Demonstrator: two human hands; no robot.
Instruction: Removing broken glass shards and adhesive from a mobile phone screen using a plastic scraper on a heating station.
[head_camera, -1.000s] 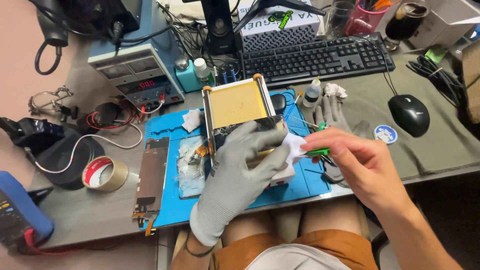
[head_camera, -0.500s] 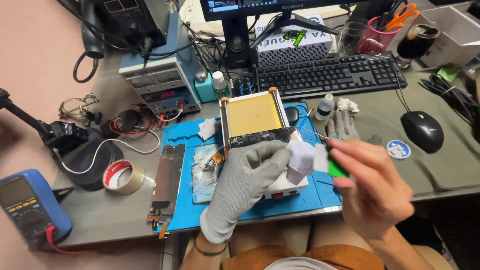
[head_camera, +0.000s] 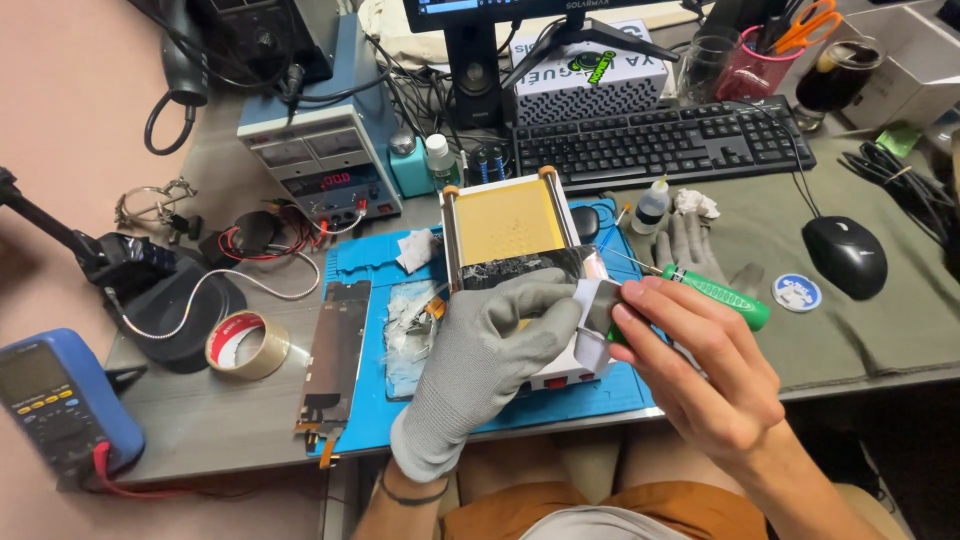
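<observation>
Left hand (head_camera: 478, 372), in a grey glove, is lying palm-down over the near end of the heating plate unit (head_camera: 512, 240), fingers curled and pressing a broken phone screen (head_camera: 530, 267) against the yellow pad. Right hand (head_camera: 700, 372), bare, is pinching a green-handled tool (head_camera: 715, 293) between thumb and forefingers, with a small white wipe (head_camera: 597, 305) sitting just at the fingertips, touching the gloved fingers. The unit is standing on the blue work mat (head_camera: 360, 265) near the desk's front edge. A phone frame (head_camera: 335, 350) is lying at the mat's left edge; a tape roll (head_camera: 246, 343) is resting further left, a mouse (head_camera: 845, 255) toward the right edge.
</observation>
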